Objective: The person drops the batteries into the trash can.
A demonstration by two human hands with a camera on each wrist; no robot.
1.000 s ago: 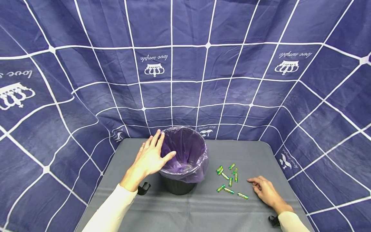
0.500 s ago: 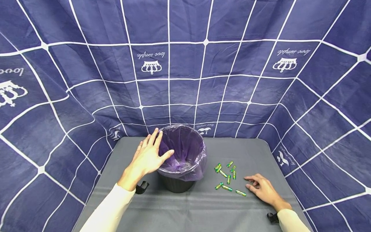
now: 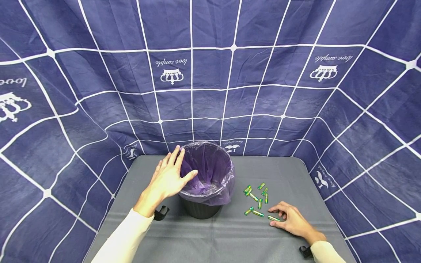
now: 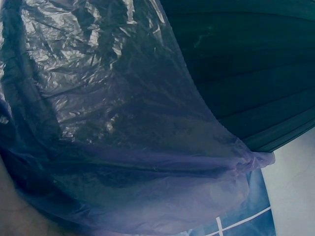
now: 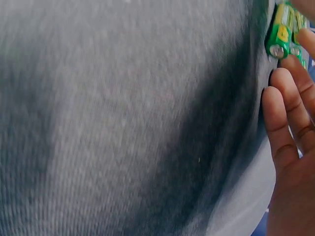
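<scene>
Right hand (image 3: 291, 221) has slid in from where it was a sec ago and now curls its fingers onto the nearest battery (image 3: 273, 218), other batteries (image 3: 255, 195) lying just past it, while left hand (image 3: 167, 179) stays spread flat against the bin (image 3: 205, 182) rim.

Right wrist view cut the right hand (image 5: 290, 142) off at the edge and blurred the grey table cover (image 5: 123, 118); battery (image 3: 273, 218) labels were too small to read.
</scene>
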